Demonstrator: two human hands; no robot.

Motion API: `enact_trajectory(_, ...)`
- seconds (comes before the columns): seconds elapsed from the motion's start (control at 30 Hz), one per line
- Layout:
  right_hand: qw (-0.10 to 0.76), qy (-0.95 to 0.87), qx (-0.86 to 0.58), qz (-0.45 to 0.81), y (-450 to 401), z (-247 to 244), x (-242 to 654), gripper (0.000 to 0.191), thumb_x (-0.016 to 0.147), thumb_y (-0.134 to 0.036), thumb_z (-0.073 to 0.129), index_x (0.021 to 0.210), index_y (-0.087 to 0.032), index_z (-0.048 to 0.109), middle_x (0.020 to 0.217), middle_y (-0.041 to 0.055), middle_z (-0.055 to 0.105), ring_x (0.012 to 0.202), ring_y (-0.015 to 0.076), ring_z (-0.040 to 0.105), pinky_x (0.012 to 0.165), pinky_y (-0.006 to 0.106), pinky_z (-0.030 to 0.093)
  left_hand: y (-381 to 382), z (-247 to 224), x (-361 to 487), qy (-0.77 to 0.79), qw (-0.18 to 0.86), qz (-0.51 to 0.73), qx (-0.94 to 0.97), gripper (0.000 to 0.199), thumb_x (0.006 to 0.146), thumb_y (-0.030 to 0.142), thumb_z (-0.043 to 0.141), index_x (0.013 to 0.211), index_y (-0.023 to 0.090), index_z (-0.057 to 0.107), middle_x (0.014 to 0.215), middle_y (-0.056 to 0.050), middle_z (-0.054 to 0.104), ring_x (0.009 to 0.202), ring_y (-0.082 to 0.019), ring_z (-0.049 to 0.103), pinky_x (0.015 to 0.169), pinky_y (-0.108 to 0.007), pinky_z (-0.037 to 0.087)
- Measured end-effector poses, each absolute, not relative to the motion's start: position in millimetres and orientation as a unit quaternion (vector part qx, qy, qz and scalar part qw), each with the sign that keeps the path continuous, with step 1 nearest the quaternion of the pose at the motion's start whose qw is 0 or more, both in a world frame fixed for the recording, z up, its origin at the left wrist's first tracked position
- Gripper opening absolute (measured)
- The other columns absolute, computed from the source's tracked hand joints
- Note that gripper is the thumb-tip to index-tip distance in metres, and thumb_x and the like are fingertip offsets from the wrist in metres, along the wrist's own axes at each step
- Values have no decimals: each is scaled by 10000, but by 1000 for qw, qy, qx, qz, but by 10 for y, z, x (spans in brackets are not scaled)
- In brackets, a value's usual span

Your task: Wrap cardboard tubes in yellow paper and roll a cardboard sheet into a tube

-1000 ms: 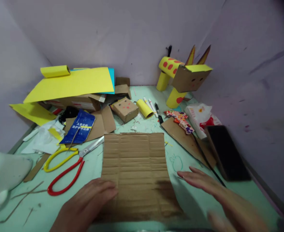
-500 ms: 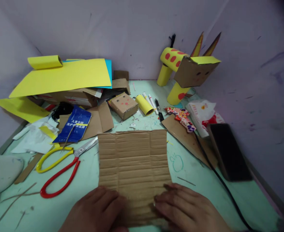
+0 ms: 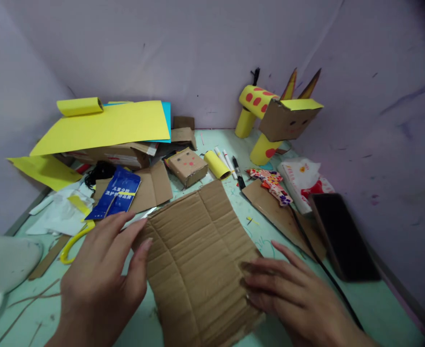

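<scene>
A creased sheet of brown corrugated cardboard lies tilted in front of me, its ridged face up. My left hand is at its upper left corner, with the fingers stretched and the thumb apart, the fingertips near or touching the edge. On the right edge, my right hand has several fingers over the sheet and one finger lifted away; its thumb is hidden. Partly covered by my left hand, scissors with a yellow handle lie beside the sheet, a bit of blade showing near its corner.
A yellow-spotted cardboard animal stands at the back right. Behind the sheet are a small cardboard box, a yellow tube and markers. A phone lies right; a white mug stands left. Yellow paper tops a pile.
The cardboard sheet has turned anticlockwise. My left hand has moved up and left to its upper corner, now covering much of the scissors. My right hand has shifted slightly up along the right edge.
</scene>
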State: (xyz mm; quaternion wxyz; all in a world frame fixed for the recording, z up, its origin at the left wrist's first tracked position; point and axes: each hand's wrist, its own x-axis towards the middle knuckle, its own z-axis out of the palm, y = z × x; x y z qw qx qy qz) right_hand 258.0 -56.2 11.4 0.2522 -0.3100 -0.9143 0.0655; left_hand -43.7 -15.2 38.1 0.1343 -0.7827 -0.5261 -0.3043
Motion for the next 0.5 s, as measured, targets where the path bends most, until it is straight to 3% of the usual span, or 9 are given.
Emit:
enact_trajectory(0.1, 233, -915, -324, 57, -306, 26, 2683, 289, 841, -158, 542, 1054, -313, 661, 1166, -34, 684, 1246, 221, 489, 1151, 501, 85, 4, 464, -322, -533, 164, -200, -805, 350, 837, 308, 479, 1076, 80, 597, 1002, -200, 658, 958, -360, 604, 834, -493, 458)
enact_trajectory(0.17, 205, -908, -361, 55, -119, 13, 2753, 338, 791, -117, 547, 1024, -321, 684, 1248, -9, 635, 1303, 277, 411, 1106, 600, 139, 65, 504, -260, -608, 135, -94, -777, 352, 858, 357, 406, 1041, 134, 607, 775, -144, 687, 734, -349, 651, 639, -441, 477)
enact_trajectory(0.27, 212, -872, -441, 18, 0, 132, 2790, 378, 747, -38, 496, 958, -261, 716, 1254, 81, 622, 1280, 340, 433, 1025, 678, 254, 58, 542, -210, -702, 34, 34, -710, 315, 869, 410, 340, 906, 226, 592, 571, -68, 652, 555, -320, 649, 465, -328, 370)
enact_trajectory(0.37, 295, -818, -493, -31, -210, 404, 2609, 483, 757, 18, 418, 1121, -204, 645, 1258, 120, 611, 1237, 275, 504, 990, 527, 438, -88, 520, -232, -722, -30, 66, -688, 303, 873, 419, 303, 813, 241, 540, 566, -50, 661, 596, -296, 675, 468, -303, 348)
enact_trajectory(0.43, 310, -818, -485, -1, -472, 566, 2335, 510, 812, -16, 423, 1270, -209, 536, 1350, 94, 540, 1234, 235, 514, 956, 417, 504, -240, 462, -282, -737, -33, 83, -670, 324, 885, 400, 264, 777, 241, 525, 515, -32, 636, 535, -282, 664, 446, -302, 344)
enact_trajectory(0.5, 294, -839, -456, 41, -708, 619, 1995, 509, 860, -70, 447, 1323, -278, 482, 1321, 16, 574, 1180, 185, 567, 909, 307, 543, -393, 385, -331, -731, -6, 65, -680, 338, 876, 409, 276, 780, 230, 546, 500, -31, 622, 451, -261, 627, 420, -316, 365)
